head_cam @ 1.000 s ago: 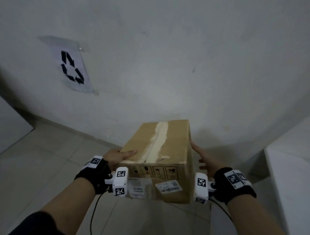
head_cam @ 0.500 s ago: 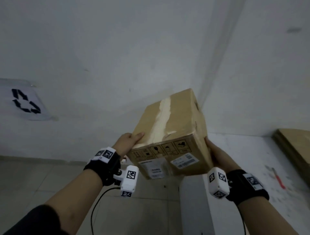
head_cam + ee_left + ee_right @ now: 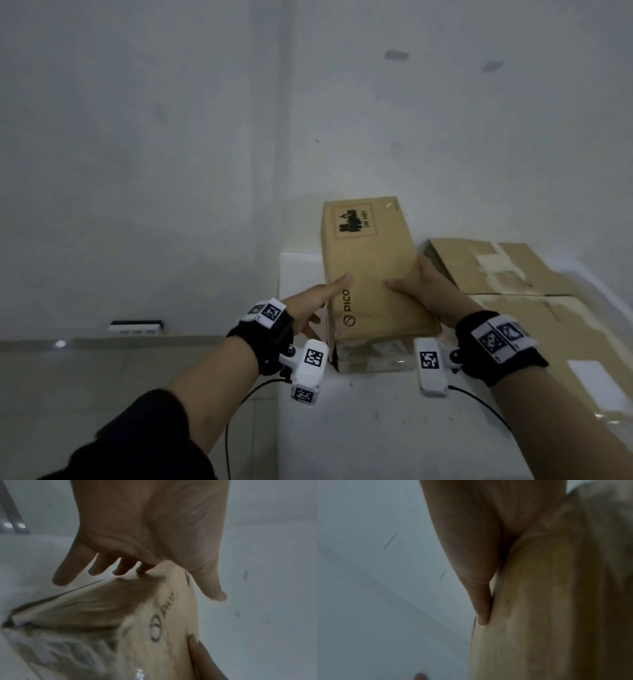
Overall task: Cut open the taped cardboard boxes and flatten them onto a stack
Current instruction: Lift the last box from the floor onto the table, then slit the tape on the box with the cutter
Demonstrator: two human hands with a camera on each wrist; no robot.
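Observation:
A brown cardboard box (image 3: 370,270) printed with PICO lies on the left part of a white table (image 3: 342,428), its taped end facing me. My left hand (image 3: 318,299) touches the box's left side with straight, spread fingers (image 3: 96,566), its thumb reaching over the top edge. My right hand (image 3: 424,291) grips the right edge of the box (image 3: 556,601), with the thumb (image 3: 477,588) pressed flat on the top face; its other fingers are hidden behind the box. In the left wrist view the box (image 3: 120,615) shows clear tape on its near end.
Flattened cardboard sheets (image 3: 513,274) lie stacked on the table right of the box, reaching toward the near right. White walls meet in a corner behind the box. A tiled floor and a power strip (image 3: 135,325) lie at the left, below the table edge.
Both hands carried the box up and to the right from near the floor, turned it so another face is up, and it now rests on the white table beside the flattened cardboard.

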